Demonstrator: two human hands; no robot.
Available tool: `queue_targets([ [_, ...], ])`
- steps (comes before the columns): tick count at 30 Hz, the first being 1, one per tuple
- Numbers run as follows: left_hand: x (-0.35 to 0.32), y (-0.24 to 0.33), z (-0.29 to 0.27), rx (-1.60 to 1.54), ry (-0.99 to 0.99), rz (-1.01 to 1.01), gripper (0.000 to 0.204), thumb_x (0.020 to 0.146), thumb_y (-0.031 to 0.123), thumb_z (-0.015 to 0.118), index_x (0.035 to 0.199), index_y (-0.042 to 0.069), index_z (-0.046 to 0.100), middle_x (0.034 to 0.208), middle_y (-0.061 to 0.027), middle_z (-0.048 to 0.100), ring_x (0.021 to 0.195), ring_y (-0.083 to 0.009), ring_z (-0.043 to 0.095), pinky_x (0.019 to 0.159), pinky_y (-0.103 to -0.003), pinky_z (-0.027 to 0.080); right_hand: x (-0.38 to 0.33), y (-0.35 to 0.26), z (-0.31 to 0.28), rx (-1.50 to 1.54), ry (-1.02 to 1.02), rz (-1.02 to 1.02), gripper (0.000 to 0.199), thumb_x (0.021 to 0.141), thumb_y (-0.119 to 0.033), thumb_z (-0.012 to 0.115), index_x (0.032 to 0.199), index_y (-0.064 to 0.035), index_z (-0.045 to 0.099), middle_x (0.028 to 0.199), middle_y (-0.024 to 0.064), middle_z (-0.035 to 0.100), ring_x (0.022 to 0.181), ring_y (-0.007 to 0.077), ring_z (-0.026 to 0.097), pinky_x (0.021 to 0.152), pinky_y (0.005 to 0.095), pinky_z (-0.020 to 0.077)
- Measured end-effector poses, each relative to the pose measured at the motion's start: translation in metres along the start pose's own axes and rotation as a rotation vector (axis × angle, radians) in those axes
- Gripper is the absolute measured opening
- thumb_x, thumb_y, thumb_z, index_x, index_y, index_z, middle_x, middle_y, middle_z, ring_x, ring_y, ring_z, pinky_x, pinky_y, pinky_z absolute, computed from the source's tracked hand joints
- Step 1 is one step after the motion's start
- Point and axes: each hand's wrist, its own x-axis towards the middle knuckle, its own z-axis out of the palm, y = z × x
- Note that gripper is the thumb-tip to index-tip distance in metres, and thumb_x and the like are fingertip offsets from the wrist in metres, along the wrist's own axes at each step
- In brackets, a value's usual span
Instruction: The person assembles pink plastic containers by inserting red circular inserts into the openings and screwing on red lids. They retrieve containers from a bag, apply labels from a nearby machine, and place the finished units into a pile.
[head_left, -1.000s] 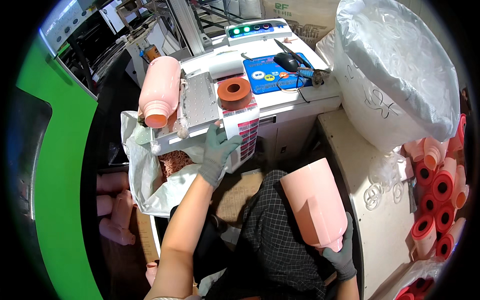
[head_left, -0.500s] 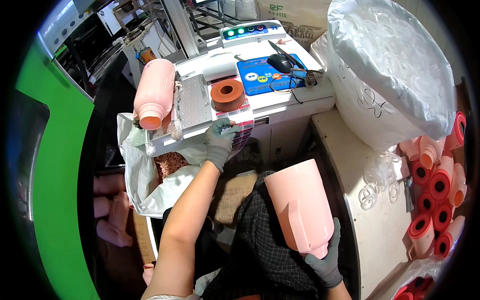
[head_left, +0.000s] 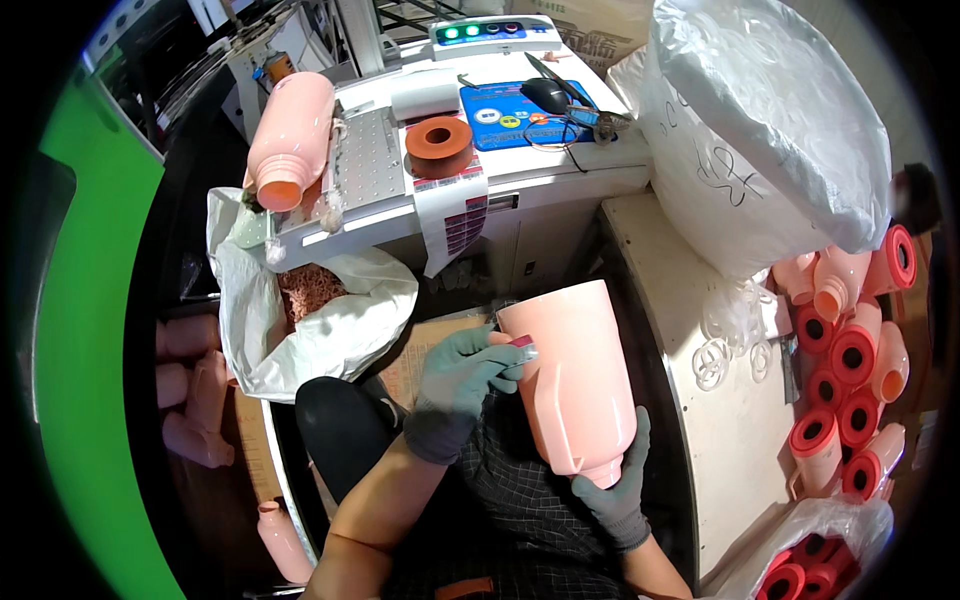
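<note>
Between your two gloved hands, over your lap, you hold a big pink bottle [head_left: 572, 385], tilted, its flat bottom up and its neck down. Your right hand [head_left: 612, 492] grips it from below near the neck, fingers wrapped around the body. Your left hand [head_left: 462, 372] presses a small label [head_left: 523, 346], red with a pale part, against the bottle's side; its fingers are curled and pinched on that label. Your left forearm rises bare from the lower edge. Ahead of you, a strip of red and white labels [head_left: 452, 212] hangs from an orange roll [head_left: 439, 146] on the white machine table [head_left: 560, 175]. Another pink bottle [head_left: 290, 140] lies there at the left. At the right, a large white plastic sack [head_left: 760, 140] stands above pink bottles with red caps [head_left: 850, 360].
</note>
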Motion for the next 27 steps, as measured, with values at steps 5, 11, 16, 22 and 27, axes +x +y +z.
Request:
queue_targets([
  [5,-0.004,0.005,0.006,-0.101,0.044,-0.083,0.012,0.097,0.001,0.062,0.1,-0.006,0.072,0.09,-0.0092,0.071,0.078,-0.0142,0.069,0.069,-0.023,0.054,-0.004,0.005,0.0,-0.12,-0.013,-0.011,0.127,0.072,-0.029,0.095,0.163,0.0012,0.012,0.152,0.0192,0.035,0.138,0.03,0.046,0.113,0.0465,0.0437],
  [11,-0.01,0.01,-0.002,0.186,0.059,-0.002,0.013,0.093,0.007,0.075,0.102,-0.002,0.071,0.089,-0.007,0.074,0.076,-0.0119,0.069,0.068,-0.022,0.052,-0.01,-0.007,0.0,-0.535,-0.029,-0.147,0.128,0.068,-0.033,0.097,0.162,0.0007,0.017,0.144,0.0189,0.04,0.134,0.029,0.047,0.109,0.0455,0.0452],
  [16,-0.003,-0.013,-0.086,0.957,0.308,0.011,0.031,0.087,0.026,0.084,0.097,0.003,0.064,0.079,-0.0012,0.067,0.072,-0.008,0.061,0.069,-0.026,0.051,0.004,-0.012,-0.003,-0.044,0.013,0.075,0.123,0.073,-0.038,0.092,0.164,-0.0035,0.017,0.15,0.0186,0.039,0.133,0.0293,0.049,0.109,0.0444,0.0456],
  [22,0.019,0.107,-0.175,1.706,0.458,1.172,0.051,0.088,0.021,0.075,0.133,0.007,0.056,0.128,-0.0142,0.063,0.106,-0.0347,0.064,0.089,-0.047,0.051,0.044,-0.036,-0.017,0.422,0.038,0.238,0.109,0.085,-0.047,0.077,0.165,-0.0044,0.016,0.157,0.0199,0.041,0.139,0.033,0.05,0.114,0.045,0.0444],
  [27,0.085,0.154,-0.248,2.188,0.495,0.916,0.036,0.091,0.021,0.067,0.125,0.009,0.063,0.119,-0.0129,0.068,0.101,-0.0294,0.066,0.084,-0.042,0.053,0.092,-0.072,0.033,0.403,-0.024,-0.025,0.111,0.084,-0.045,0.08,0.165,-0.0036,0.017,0.162,0.0181,0.034,0.147,0.032,0.04,0.121,0.0457,0.0346],
])
